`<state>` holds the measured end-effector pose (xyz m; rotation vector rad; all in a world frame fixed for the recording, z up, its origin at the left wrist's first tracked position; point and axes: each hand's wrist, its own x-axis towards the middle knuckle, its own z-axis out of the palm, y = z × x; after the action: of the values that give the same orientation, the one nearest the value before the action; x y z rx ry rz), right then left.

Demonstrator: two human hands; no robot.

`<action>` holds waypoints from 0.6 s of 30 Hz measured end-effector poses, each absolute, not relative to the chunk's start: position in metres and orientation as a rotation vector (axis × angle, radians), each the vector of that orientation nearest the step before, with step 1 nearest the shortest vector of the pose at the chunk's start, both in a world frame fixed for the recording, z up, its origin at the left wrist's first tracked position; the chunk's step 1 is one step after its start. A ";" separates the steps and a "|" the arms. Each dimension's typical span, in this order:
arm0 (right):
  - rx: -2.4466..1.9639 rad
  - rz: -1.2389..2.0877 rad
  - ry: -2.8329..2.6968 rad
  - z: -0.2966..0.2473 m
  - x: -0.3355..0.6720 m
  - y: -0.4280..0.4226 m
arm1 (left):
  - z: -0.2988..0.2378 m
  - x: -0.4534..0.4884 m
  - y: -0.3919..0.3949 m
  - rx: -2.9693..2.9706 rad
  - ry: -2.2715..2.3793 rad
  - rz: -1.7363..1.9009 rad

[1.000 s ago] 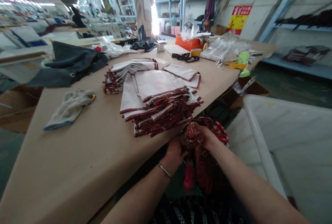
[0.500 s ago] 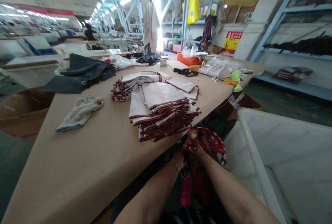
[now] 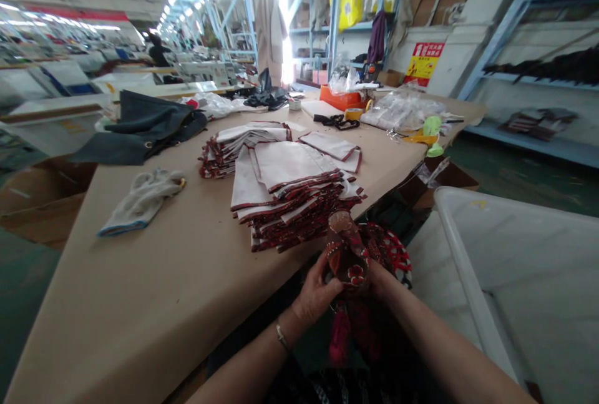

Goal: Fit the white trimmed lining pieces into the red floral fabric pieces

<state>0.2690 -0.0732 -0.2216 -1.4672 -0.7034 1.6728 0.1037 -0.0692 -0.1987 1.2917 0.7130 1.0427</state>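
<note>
Just off the table's near edge, my left hand (image 3: 318,295) grips a brown patterned piece of fabric (image 3: 345,254) with a red and white flower motif, its thumb across the front. My right hand (image 3: 377,278) holds the same fabric from the right side, its fingers mostly hidden behind the cloth. More red and brown patterned cloth (image 3: 390,248) bunches beyond my right hand. Close by on the table lies a stack of folded white pieces with dark red edging (image 3: 294,198), and a second, smaller stack (image 3: 224,154) sits behind it.
On the brown table (image 3: 187,291) lie a pale knitted glove (image 3: 143,201), dark grey fabric (image 3: 150,123), an orange container (image 3: 341,99) and clear plastic bags (image 3: 405,109). A large white bin (image 3: 461,254) stands at right. Cardboard boxes flank the table, one at left (image 3: 47,204).
Both hands have raised and turned the brown fabric, so its flower motif now faces up. My left hand has come out from under the table edge into fuller view.
</note>
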 end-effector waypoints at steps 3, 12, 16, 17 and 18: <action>-1.397 1.725 -0.680 -0.211 0.270 -0.080 | -0.173 0.109 -0.061 1.381 0.772 1.143; -1.631 1.339 -0.910 -0.242 0.292 -0.086 | -0.204 0.091 -0.058 1.045 1.174 1.204; -1.438 1.241 -1.160 -0.226 0.305 -0.087 | -0.197 0.063 -0.069 1.135 1.165 1.107; -1.331 1.272 -1.249 -0.216 0.306 -0.083 | -0.184 0.062 -0.068 1.195 1.126 1.089; -1.226 1.320 -1.313 -0.204 0.304 -0.079 | -0.168 0.062 -0.065 1.260 1.082 1.077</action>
<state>0.3043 -0.0786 -0.2045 -1.2262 -1.3128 1.3202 0.0624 -0.0654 -0.1683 1.2600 1.0819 1.0774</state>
